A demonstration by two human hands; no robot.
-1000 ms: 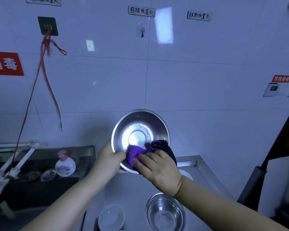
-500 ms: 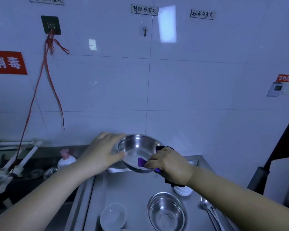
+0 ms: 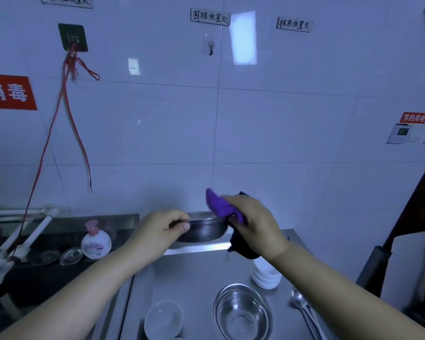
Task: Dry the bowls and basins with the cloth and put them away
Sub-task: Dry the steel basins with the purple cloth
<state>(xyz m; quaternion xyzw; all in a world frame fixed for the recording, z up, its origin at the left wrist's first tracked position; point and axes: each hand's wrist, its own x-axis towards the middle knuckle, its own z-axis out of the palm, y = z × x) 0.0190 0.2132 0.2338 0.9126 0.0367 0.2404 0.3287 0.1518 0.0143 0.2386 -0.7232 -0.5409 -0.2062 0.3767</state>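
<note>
Steel basin (image 3: 204, 230) held level above the back edge of the steel counter (image 3: 194, 273), seen side-on. Left hand (image 3: 157, 231) grips its near-left rim, thumb and fingers curled round it. Right hand (image 3: 253, 224) clutches the purple cloth (image 3: 221, 204) at the basin's right rim, fingers closed on it. On the counter below: second steel bowl (image 3: 242, 312), stacked white bowls (image 3: 266, 274), small clear bowl (image 3: 163, 319), spoons (image 3: 301, 303).
</note>
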